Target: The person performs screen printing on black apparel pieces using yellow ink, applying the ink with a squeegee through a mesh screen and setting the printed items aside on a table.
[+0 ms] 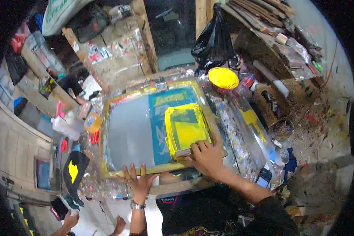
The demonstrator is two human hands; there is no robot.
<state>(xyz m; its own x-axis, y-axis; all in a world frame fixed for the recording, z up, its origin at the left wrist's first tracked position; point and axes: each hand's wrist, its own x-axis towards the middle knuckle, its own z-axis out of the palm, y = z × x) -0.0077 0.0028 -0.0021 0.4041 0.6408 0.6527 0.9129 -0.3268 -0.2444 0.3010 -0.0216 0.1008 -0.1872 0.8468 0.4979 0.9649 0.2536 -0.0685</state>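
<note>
A screen-printing frame point(105, 147) with yellow-smeared edges lies on the cluttered worktable. Its mesh is grey on the left and blue-green on the right, where wet yellow ink point(190, 135) forms a rough rectangle. At the near end of that ink, my right hand point(207, 158) is closed round a squeegee point(183, 152), its blade down on the mesh; the fingers partly cover it. My left hand point(139, 183), a metal watch on its wrist, rests with spread fingers on the frame's near edge and holds nothing.
Beyond the frame's far right corner stands a tub of yellow ink point(223, 78), below a hanging black plastic bag point(212, 41). A white bottle point(66, 128) and an orange container point(92, 122) sit left. A phone point(264, 178) lies right. Another person's hand point(70, 219) shows lower left.
</note>
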